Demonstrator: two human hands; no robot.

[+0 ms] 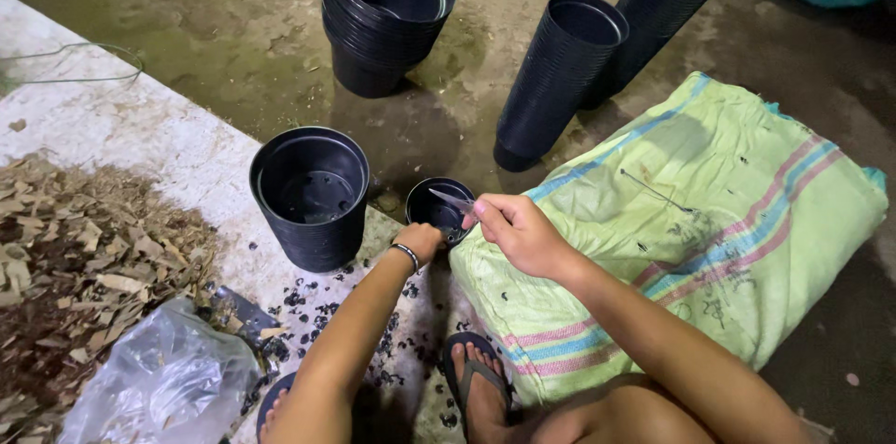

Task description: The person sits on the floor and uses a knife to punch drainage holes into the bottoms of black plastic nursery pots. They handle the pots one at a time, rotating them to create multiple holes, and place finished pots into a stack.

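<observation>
The ground is dirty grey concrete (pixel 233 24), with a white strip (pixel 140 136) on the left. A big green striped sack (pixel 709 211) lies on the right. Black pot stacks (pixel 387 5) stand far off. The left hand (pixel 420 240) grips a small black pot (pixel 437 211) near the sack. The right hand (pixel 521 231) pinches a thin metal blade (pixel 453 200) over it.

obstacle at 9 o'clock: large black pot (pixel 310 197) just beside the small pot (pixel 439 211)
obstacle at 3 o'clock: stuffed sack (pixel 691 229) touching it
free room at 12 o'clock: bare floor (pixel 448 126)
</observation>
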